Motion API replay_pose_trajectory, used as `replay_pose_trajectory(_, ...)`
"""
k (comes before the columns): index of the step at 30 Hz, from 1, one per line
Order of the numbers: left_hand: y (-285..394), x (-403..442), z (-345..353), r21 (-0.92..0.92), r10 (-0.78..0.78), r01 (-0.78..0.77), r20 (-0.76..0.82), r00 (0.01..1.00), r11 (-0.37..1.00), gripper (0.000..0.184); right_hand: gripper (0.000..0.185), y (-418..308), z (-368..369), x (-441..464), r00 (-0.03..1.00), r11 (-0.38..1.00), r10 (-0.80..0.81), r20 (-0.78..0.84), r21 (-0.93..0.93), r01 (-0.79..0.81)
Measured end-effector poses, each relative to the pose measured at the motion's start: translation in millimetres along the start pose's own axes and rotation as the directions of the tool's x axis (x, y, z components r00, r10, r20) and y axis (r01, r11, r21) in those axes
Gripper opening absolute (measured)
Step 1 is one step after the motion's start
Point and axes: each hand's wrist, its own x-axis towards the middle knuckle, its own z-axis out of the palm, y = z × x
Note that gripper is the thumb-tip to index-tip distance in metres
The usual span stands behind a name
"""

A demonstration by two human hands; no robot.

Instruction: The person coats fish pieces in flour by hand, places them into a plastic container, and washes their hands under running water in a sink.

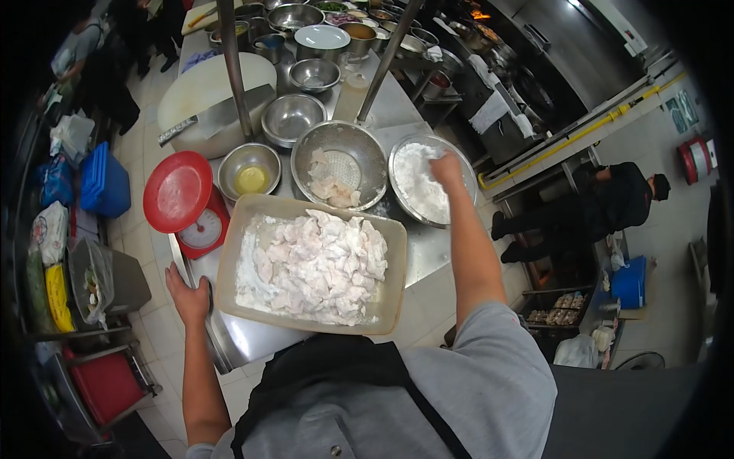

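My right hand [446,168] reaches into a steel bowl [454,216] of white flour [421,181], its fingers curled into the powder and partly hidden. At the left edge of the steel table, my left hand [188,295] rests with thumb and fingers apart, holding nothing. Between my arms sits a pale plastic tub [310,320] heaped with flour-coated pieces of raw meat [321,264]. Loose flour lies along the tub's left side. Just behind it, a perforated steel colander [370,157] holds a few uncoated pale pieces [333,191].
Left of the tub stands a red scale [205,232] with a red pan [178,191]. A small bowl [249,164] holds yellow liquid. A cleaver [218,113] lies by a round chopping block [206,83]. Two metal posts rise from the table. A person [612,200] stands at right.
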Motion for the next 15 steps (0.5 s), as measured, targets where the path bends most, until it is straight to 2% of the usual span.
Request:
replay_pose_trajectory(2,-1.2,-0.3,1.1,-0.009,0.006,-0.006,-0.004,1.0,1.0,0.079,0.033,-21.9,-43.2,-14.7,0.969,0.889,0.101,0.226,0.417,-0.19)
replay_pose_trajectory(3,0.2,-0.1,0.2,-0.005,0.008,-0.008,0.002,1.0,1.0,0.079,0.031,-48.4,-65.5,-31.1,0.935,0.834,0.088,0.344,0.488,-0.258)
replay_pose_trajectory(4,0.7,-0.7,-1.8,0.001,0.007,-0.007,0.008,1.0,1.0,0.079,0.03,-74.7,-83.5,-51.5,0.886,0.771,0.061,0.459,0.543,-0.334)
replay_pose_trajectory(6,4.2,-1.3,-4.4,0.0,-0.015,0.015,0.008,1.0,1.0,0.08,0.032,-111.4,-96.7,-89.2,0.805,0.782,-0.03,0.592,0.515,-0.35)
replay_pose_trajectory(8,8.1,-0.8,-4.6,-0.001,-0.031,0.031,0.008,0.999,1.0,0.08,0.036,-133.5,-87.3,-106.9,0.679,0.777,-0.175,0.713,0.523,-0.35)
replay_pose_trajectory(10,9.1,-1.2,-6.5,-0.029,-0.042,0.042,0.017,0.999,0.999,0.08,0.04,-150.0,-49.5,-105.0,0.709,0.898,-0.131,0.693,0.385,-0.212)
replay_pose_trajectory(12,7.1,-1.8,-5.9,-0.025,-0.04,0.041,0.016,0.999,0.999,0.08,0.042,-137.6,25.8,-79.3,0.8,0.961,-0.267,0.538,0.215,0.176)
replay_pose_trajectory(14,5.8,-2.4,-7.3,-0.02,-0.044,0.045,0.012,0.999,0.999,0.08,0.047,-128.7,126.1,-50.6,0.735,0.842,-0.507,0.45,0.076,0.535)
replay_pose_trajectory(15,7.8,-2.7,-8.5,-0.026,-0.051,0.051,0.016,0.999,0.998,0.079,0.047,-146.6,126.4,-55.9,0.73,0.839,-0.512,0.452,0.079,0.539)
